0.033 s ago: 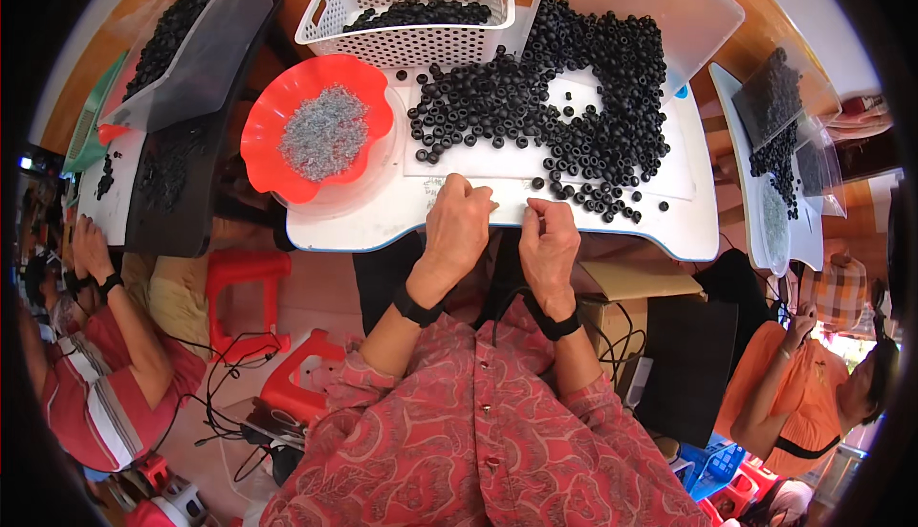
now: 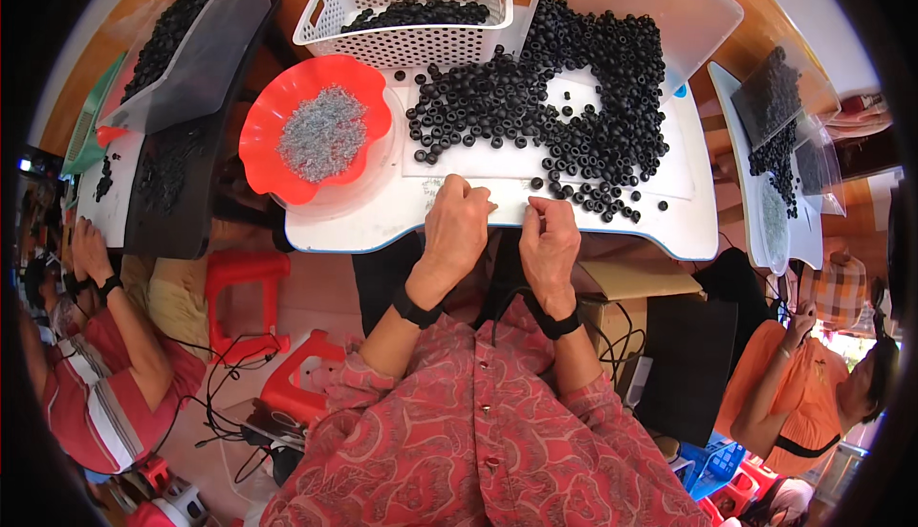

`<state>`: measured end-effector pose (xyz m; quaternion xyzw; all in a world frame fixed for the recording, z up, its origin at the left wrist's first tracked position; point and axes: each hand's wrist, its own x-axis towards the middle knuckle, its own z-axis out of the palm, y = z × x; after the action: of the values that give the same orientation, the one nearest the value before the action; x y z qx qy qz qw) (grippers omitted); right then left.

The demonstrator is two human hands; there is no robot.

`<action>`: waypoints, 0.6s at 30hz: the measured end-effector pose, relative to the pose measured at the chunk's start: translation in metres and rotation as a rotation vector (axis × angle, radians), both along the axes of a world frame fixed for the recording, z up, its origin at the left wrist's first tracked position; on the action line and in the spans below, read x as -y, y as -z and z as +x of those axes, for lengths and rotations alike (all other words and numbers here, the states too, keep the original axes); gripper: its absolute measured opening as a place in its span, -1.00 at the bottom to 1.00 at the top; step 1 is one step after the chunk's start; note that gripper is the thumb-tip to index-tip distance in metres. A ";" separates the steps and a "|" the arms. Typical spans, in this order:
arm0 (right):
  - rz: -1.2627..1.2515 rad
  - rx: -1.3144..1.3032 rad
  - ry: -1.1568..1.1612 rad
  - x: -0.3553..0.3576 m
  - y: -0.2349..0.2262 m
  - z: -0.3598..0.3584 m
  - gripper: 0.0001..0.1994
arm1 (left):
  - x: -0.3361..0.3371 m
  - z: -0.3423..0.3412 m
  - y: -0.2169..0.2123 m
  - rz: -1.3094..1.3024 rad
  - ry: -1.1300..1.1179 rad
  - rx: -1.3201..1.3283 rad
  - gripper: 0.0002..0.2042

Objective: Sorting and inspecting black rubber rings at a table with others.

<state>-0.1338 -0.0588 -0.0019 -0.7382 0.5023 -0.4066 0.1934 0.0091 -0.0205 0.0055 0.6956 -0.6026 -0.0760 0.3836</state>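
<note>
My left hand (image 2: 453, 235) is closed at the table's near edge, its thumb and fingertips pressed together toward the right. A short gap to its right separates it from my right hand (image 2: 551, 252), which is also closed in a pinch. Whatever either hand holds is too small or hidden to make out. Beyond the hands, many round black pieces with holes, like beads (image 2: 478, 97), lie heaped on a white sheet (image 2: 459, 165). Left of them stands a red scalloped bowl (image 2: 260, 149) with a pile of small clear-grey pieces (image 2: 323, 133) in it.
The white table (image 2: 354, 230) has a curved near edge. At its back are a white perforated basket (image 2: 406, 47) with black pieces and a tipped clear bin (image 2: 684, 10). Red stools (image 2: 244, 297) and cables stand at lower left. People (image 2: 794, 384) sit at tables on both sides.
</note>
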 end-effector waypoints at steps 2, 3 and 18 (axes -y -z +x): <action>-0.057 -0.084 0.031 0.006 -0.002 0.001 -0.90 | -0.001 -0.001 0.001 -0.044 0.003 0.008 -0.86; -0.047 -0.103 0.041 0.007 -0.004 0.002 -0.90 | -0.001 -0.001 0.001 -0.044 0.004 0.006 -0.86; -0.088 -0.239 0.091 0.019 0.001 0.017 -0.88 | -0.017 0.006 0.006 -0.046 0.089 -1.079 -0.79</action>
<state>-0.1171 -0.0778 -0.0025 -0.7656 0.5365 -0.3456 0.0811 0.0146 -0.0037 -0.0004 0.5230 -0.3503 -0.4255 0.6502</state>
